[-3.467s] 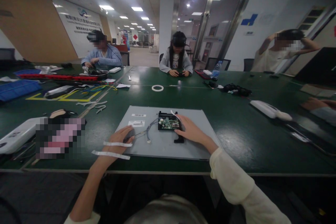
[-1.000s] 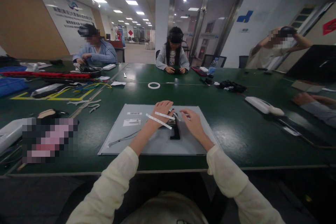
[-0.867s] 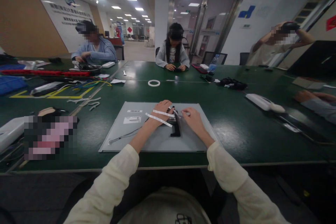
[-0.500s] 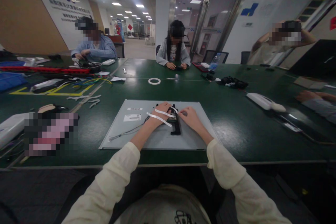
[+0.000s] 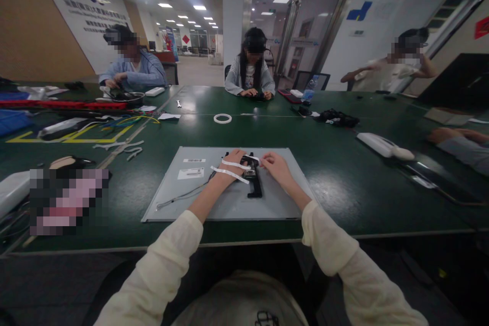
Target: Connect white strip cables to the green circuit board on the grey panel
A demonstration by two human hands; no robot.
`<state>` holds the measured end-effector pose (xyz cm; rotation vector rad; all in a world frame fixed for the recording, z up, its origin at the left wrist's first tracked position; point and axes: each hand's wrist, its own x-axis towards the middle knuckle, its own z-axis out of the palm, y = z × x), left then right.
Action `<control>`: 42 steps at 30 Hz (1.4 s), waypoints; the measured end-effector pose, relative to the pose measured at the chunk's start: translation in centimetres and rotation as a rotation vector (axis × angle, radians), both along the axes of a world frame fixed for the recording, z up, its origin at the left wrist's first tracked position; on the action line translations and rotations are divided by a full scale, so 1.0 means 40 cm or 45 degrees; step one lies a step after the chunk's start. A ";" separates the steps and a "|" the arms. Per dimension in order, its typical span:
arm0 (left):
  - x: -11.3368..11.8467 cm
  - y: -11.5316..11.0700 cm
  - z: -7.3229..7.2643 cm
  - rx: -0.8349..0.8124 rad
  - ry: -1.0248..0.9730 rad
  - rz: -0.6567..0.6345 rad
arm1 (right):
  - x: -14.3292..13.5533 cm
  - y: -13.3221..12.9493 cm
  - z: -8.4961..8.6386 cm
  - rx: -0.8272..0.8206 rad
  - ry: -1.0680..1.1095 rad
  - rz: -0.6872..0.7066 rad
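Observation:
A flat grey panel (image 5: pixel 183 198) with labels lies before me on the table. On it is a black plastic frame (image 5: pixel 255 189) with a small circuit board in its middle. My left hand (image 5: pixel 232 164) is closed over the frame's left side, its fingertips partly hidden. White tape strips (image 5: pixel 229 173) lie across the back of this hand and its wrist. At the frame's upper right, my right hand (image 5: pixel 277 167) pinches the end of another white tape strip (image 5: pixel 252 158), which runs toward the left fingers. A thin cable (image 5: pixel 179 197) trails left from the frame across the panel.
Beyond the panel lies a roll of white tape (image 5: pixel 222 118). Tape scraps (image 5: pixel 133 153), wires and a blue bin (image 5: pixel 15 121) are at left. At right are a white device (image 5: pixel 376 145), a phone-like slab (image 5: pixel 445 181) and a co-worker's hands (image 5: pixel 445 136). Other people sit opposite.
My right fingers have shifted slightly while still pinching the tape strip. My left hand stays on the frame. The view has shifted a little, and the person at far right has lowered an arm.

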<state>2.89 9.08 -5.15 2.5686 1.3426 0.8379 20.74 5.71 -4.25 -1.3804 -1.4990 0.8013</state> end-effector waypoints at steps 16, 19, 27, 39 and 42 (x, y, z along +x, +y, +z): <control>0.006 -0.027 0.064 -0.135 -0.636 0.014 | 0.007 -0.071 0.066 0.025 0.488 0.299; 0.008 -0.059 0.099 -0.459 -0.890 -0.143 | 0.010 -0.078 0.065 0.070 0.362 0.343; -0.018 -0.127 0.138 -0.848 -1.122 -0.275 | 0.033 -0.110 0.057 0.212 -0.126 0.308; 0.002 -0.237 0.089 -0.172 0.017 0.120 | 0.032 -0.146 0.030 0.232 -0.580 0.178; 0.018 -0.260 0.086 -0.242 0.093 0.181 | 0.025 -0.158 0.025 0.203 -0.690 0.169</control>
